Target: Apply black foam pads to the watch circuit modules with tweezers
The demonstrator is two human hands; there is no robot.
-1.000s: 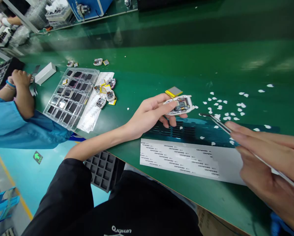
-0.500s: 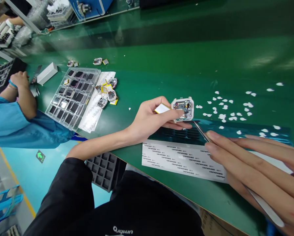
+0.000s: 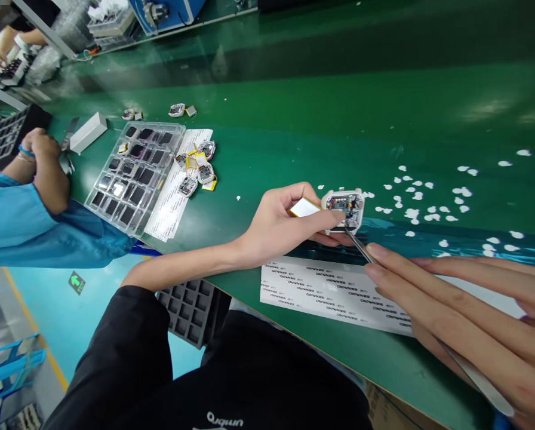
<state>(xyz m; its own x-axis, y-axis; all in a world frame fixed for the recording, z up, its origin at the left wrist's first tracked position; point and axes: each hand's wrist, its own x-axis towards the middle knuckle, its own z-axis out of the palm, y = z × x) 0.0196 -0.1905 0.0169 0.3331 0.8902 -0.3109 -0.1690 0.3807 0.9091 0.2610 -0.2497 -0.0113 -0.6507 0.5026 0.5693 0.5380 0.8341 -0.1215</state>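
Note:
My left hand grips a white watch case with its circuit board showing, the thumb pressed over the board's lower left. A flat white battery with yellow edges sticks out between thumb and forefinger. Tweezers are pinched in my right hand, and their tips reach the lower edge of the case. Whether the tips hold anything is too small to tell. Beneath the hands lie a dark blue film strip and a white sheet with printed lettering.
Small white stickers are scattered on the green table to the right. At left stand a clear tray of dark screens and several opened watch cases. A person in a blue sleeve sits there. A black compartment tray is below the table edge.
My left hand has brought the watch case slightly right and down. The tweezer tips, beside the case before, now meet its lower edge.

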